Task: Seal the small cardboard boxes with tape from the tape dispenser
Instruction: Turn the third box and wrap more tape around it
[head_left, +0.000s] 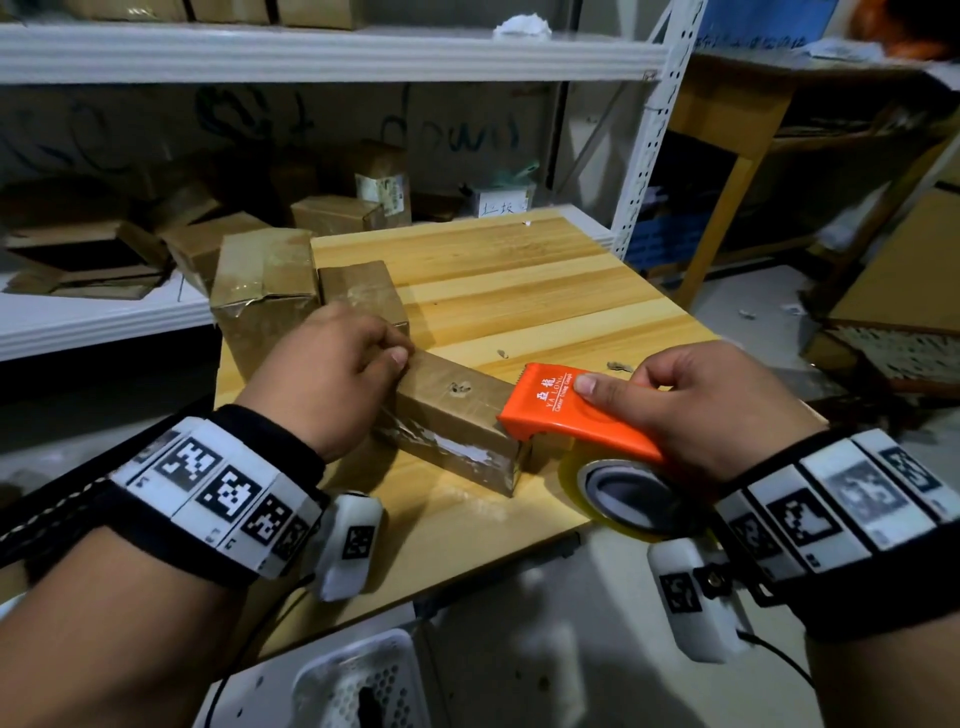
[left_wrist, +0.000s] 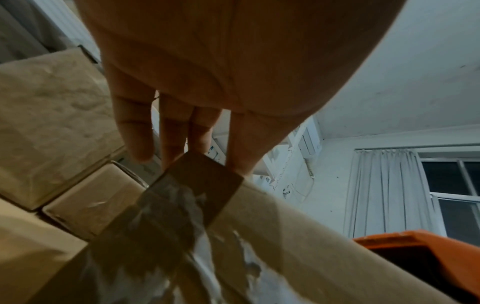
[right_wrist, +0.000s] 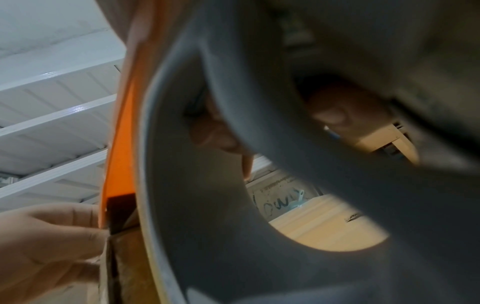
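Three boxes sit on the tabletop (head_left: 519, 291): we judge the two taped ones (head_left: 311, 283) at the back done, while the small cardboard box (head_left: 457, 415) near the front edge is mid-seal. Our left hand (head_left: 332, 374) curls its fingers over the far end to steady it; our right hand (head_left: 711, 400) grips the orange tape dispenser (head_left: 550, 410), its nose on the near end. Cutting remains, we judge.

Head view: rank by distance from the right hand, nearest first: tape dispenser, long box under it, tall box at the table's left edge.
From the right hand:
1. tape dispenser, gripped in that hand.
2. long box, just left, under the dispenser's nose.
3. tall box, far left, behind the left hand.
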